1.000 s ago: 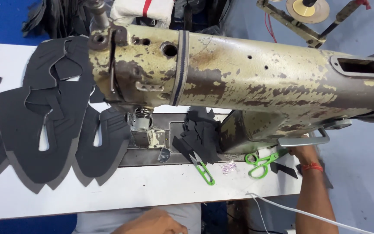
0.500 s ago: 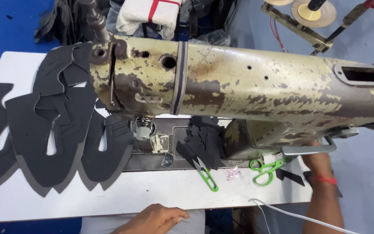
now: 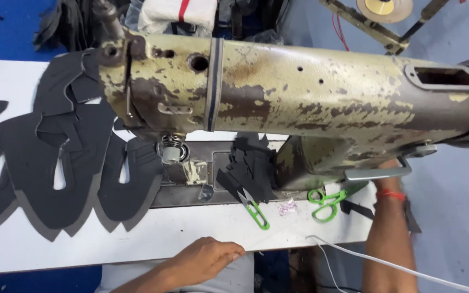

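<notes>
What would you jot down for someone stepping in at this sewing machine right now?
Left hand: empty, resting on the near edge of the white table.
Right hand: hidden behind the sewing machine; only the forearm with a red wristband shows.
Dark cut pieces are fanned out left of the needle; a small dark stack sits on the machine bed.
Green thread snips and green scissors lie in front.
Nothing is under the needle; no piece is in hand.
</notes>
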